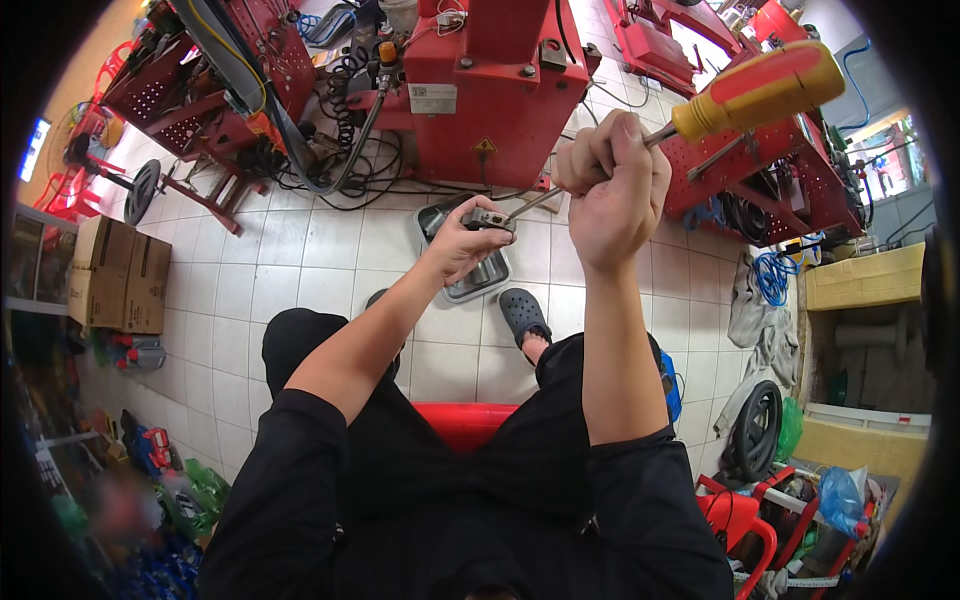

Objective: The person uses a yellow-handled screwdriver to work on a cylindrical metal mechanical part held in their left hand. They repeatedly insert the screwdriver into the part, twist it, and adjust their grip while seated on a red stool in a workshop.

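Note:
My right hand [616, 195] is closed around the shaft of a large screwdriver [765, 88]. Its yellow and red handle sticks out beyond the fist, up and to the right. The thin shaft slants down to the left, and its tip meets a small grey metal part [492, 219]. That part is pinched between the thumb and fingers of my left hand [462, 246]; its exact kind is unclear. Below, on the floor, lies a shallow metal tray [497, 283], partly hidden by the left hand.
A red machine [490, 120] stands ahead, with black cables [365, 165] on the white tiles. Red perforated benches [225, 85] flank it. Cardboard boxes [118, 272] sit at the left. A black tyre [757, 430] and a red chair [735, 520] are at the right.

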{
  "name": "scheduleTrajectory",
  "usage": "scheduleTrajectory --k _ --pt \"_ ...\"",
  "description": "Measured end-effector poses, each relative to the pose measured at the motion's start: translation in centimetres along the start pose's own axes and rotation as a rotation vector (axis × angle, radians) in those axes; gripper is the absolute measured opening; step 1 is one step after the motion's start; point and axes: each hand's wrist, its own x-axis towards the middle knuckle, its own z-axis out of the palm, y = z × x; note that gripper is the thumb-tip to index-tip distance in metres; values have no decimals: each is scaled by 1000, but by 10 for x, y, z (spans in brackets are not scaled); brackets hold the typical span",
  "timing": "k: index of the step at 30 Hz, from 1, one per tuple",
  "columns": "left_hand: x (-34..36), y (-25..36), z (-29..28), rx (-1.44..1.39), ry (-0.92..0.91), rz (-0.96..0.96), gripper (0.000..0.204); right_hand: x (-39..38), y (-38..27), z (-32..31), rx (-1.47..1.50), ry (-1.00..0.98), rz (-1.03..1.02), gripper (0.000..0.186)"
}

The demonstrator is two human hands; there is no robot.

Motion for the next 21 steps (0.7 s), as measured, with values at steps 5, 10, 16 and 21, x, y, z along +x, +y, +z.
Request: scheduleTrajectory --k 5,10,16,21 --pt "-2 3 5 0 1 -10 33 -1 4 -5 102 -7 -27 32" --pt "-2 3 4 7 6 -16 33 -1 2 -5 119 -22 -32 31" --pt "0 -1 -3 6 -9 -13 31 0 2 -4 109 -21 -12 32" --pt "-1 -1 2 -15 25 -17 33 1 8 -9 78 -45 18 30"
